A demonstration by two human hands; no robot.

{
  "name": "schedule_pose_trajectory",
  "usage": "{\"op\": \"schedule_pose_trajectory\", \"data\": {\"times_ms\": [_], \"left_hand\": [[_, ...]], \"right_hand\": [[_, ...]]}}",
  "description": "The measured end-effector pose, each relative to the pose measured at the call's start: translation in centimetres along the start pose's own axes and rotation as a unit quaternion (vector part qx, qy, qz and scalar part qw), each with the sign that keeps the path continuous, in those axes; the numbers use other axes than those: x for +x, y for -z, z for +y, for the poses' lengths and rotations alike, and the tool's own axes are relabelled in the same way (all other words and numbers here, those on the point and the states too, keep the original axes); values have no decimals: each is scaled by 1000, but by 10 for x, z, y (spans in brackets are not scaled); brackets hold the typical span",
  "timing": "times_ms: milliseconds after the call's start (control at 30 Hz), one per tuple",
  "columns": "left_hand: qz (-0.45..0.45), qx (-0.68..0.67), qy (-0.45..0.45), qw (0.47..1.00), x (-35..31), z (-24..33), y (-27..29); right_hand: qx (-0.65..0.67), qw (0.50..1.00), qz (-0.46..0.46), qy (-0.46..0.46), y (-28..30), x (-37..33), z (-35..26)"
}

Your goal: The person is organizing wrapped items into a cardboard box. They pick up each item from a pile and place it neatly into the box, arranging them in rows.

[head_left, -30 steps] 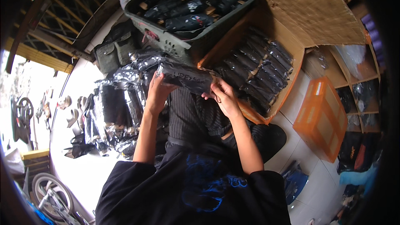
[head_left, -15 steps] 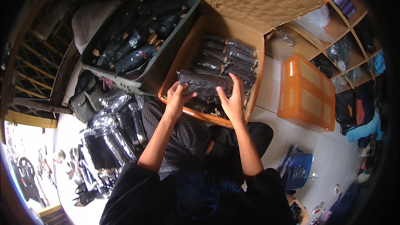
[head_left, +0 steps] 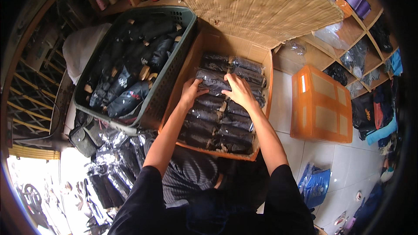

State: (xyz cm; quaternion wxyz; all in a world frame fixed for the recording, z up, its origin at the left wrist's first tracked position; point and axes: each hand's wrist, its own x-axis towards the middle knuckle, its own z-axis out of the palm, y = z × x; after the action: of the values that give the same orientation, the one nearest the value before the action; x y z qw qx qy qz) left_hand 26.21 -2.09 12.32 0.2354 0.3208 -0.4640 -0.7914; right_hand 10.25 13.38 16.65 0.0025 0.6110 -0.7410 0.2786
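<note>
A dark folded umbrella in a clear plastic sleeve lies crosswise over the packed rows inside an open cardboard box. My left hand grips its left end, thumb on the near side and fingers curled over the far side. At the other end my right hand holds it in the same way, fingers bent over the top. Under and around it, several similar wrapped umbrellas fill the box in two columns. Whether the held one touches those below, I cannot tell.
Left of the box stands a dark green basket heaped with black umbrellas. Shiny wrapped packages lie at lower left. A taped orange carton and a blue packet rest on the right-hand floor. Behind rises the cardboard flap.
Both hands have carried the wrapped umbrella away from me, from above the box's near part to the rows farther in. More of the near rows shows now, and the view has shifted.
</note>
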Motion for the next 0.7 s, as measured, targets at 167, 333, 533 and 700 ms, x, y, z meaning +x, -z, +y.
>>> {"op": "schedule_pose_trajectory", "data": {"times_ms": [167, 333, 533, 700], "left_hand": [[77, 177, -81, 978, 94, -1, -5], [83, 442, -79, 890, 150, -13, 16], [15, 441, -38, 896, 173, -37, 24], [-5, 514, -44, 857, 176, -56, 25]], "right_hand": [[37, 999, 8, -34, -36, 61, 55], [33, 999, 25, -36, -86, 86, 99], [-21, 998, 0, -62, -118, 86, 122], [-100, 991, -49, -80, -111, 78, 126]]}}
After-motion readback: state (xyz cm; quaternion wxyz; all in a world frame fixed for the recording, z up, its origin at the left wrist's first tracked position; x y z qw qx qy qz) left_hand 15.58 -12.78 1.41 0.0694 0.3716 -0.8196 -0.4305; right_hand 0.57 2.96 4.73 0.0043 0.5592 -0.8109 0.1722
